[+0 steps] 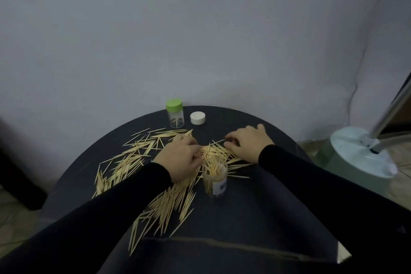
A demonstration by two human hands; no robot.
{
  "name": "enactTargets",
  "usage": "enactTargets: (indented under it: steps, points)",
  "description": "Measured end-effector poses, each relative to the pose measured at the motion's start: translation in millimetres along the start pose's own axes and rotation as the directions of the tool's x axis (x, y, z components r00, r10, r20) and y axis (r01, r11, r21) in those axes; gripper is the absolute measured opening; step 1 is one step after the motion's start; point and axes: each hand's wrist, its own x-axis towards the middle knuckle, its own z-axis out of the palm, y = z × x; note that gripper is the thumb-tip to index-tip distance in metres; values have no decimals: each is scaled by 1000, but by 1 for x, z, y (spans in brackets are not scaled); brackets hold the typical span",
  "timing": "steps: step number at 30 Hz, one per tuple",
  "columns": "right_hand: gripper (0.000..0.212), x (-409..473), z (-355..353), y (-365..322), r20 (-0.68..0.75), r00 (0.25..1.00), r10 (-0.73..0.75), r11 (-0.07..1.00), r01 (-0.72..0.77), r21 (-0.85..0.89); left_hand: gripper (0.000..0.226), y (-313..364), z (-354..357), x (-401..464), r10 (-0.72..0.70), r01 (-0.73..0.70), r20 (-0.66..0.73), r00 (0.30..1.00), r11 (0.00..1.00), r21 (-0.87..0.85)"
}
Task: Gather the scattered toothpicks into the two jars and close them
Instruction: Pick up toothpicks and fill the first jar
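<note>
A pale wall stands behind my round dark worktop [255, 211], which is strewn with toothpicks [171, 202]. I take the open jar [215, 181] near the middle as my landmark: it stands upright, lidless, packed with toothpicks. Just beyond and left of it, my left hand [180, 158] lies palm down on the pile, its fingers curled in a grip among the sticks. Beyond and right of the jar, my right hand [246, 142] pinches a few toothpicks between its fingertips. Most loose sticks fan out left of the jar and towards me. Well beyond it, at the far edge, the second jar [175, 113] stands with its green lid on, a white lid [198, 117] just beside it. Right of the worktop sits a pale lamp base [360, 153].
</note>
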Motion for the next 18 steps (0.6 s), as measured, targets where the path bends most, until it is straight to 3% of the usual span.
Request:
enactTargets:
  steps: [3,6,11,15,18]
  points:
    - [61,-7,-1,3,92,995,32,998,-27,-55,48,9,0,-13,47,-47,-25,999,999,9]
    - [70,-12,0,0,141,990,10,999,-5,-34,50,13,3,-20,-16,16,-46,999,1000,13]
    - [58,-15,-2,-13,172,981,-85,995,91,-29,65,14,0,-16,-58,57,-20,998,998,-35]
    - [46,-15,-10,-10,165,978,-125,986,141,-89,56,12,5,-12,-17,17,-5,1000,1000,-25]
    - [67,-16,-20,4,270,956,-111,991,129,-47,50,10,8,-12,5,-5,-7,1000,1000,-15]
